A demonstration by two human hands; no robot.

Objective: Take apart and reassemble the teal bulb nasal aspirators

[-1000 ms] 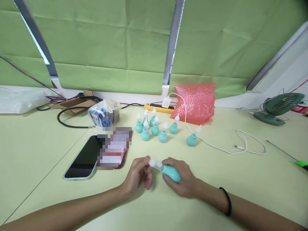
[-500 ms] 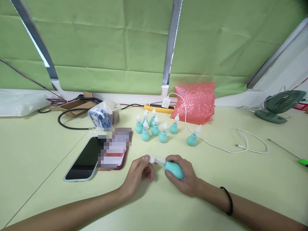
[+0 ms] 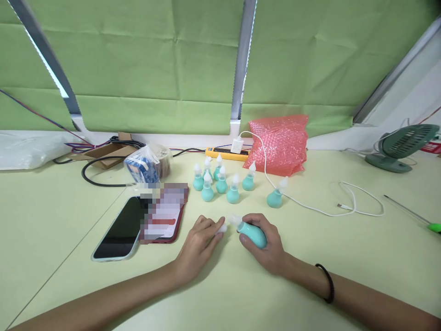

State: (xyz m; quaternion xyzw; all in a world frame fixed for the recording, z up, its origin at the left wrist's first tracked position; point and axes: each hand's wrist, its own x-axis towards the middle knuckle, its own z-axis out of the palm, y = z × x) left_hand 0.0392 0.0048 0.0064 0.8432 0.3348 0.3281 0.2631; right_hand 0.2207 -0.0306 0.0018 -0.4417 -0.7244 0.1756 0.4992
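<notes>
My right hand [image 3: 267, 241] grips a teal rubber bulb [image 3: 253, 233] with a clear neck pointing left, held low over the pale green table [image 3: 344, 257]. My left hand [image 3: 200, 243] pinches a small white tip [image 3: 222, 227] just left of that neck, a little apart from it. Several finished teal bulbs with white tips [image 3: 220, 181] stand in a cluster behind my hands. One more bulb [image 3: 275, 196] stands alone to their right.
A dark phone [image 3: 119, 228] and a red-cased phone [image 3: 163, 214] lie left of my hands. A pink bubble-wrap bag [image 3: 280, 142], a yellow power strip [image 3: 223, 153], a white cable [image 3: 344, 204], a bagged blue carton [image 3: 146, 165] and a green fan [image 3: 403, 147] sit further back.
The white tip has come off the bulb's neck and now sits in my left fingers. Both hands have drifted slightly away from me.
</notes>
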